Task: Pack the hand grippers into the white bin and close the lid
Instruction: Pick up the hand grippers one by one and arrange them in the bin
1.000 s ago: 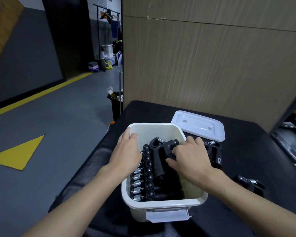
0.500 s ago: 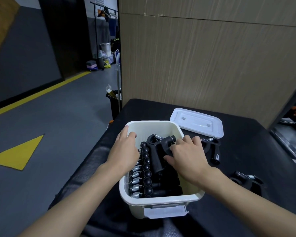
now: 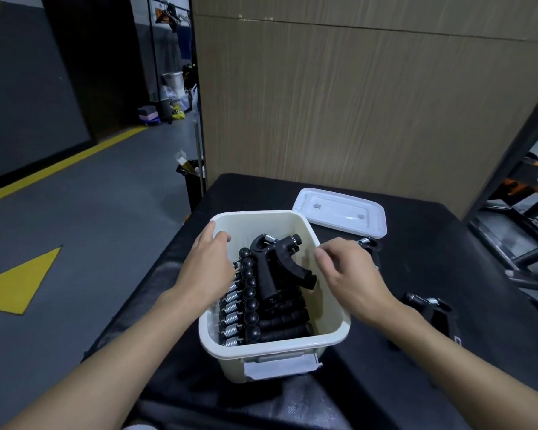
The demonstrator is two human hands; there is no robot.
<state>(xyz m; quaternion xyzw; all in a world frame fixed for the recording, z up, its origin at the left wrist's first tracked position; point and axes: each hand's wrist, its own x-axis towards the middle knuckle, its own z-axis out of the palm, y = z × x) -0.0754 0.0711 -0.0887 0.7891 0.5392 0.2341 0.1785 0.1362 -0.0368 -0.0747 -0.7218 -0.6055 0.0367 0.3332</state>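
Black-covered table (image 3: 416, 274), wood-panel wall (image 3: 354, 103) behind, grey floor (image 3: 75, 228) with yellow markings (image 3: 19, 283), dim lighting

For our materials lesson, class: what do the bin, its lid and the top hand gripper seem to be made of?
Bin: likely moulded plastic, cream-white, smooth, soft sheen on its rounded rim. Lid: similar plastic, whiter, with glossy highlights. Top hand gripper: probably matt black plastic; its coiled spring looks like bright metal.

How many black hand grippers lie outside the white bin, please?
2 hand grippers: one by the white lid, partly behind the right hand; one on the black table right of the bin. Others may be hidden.
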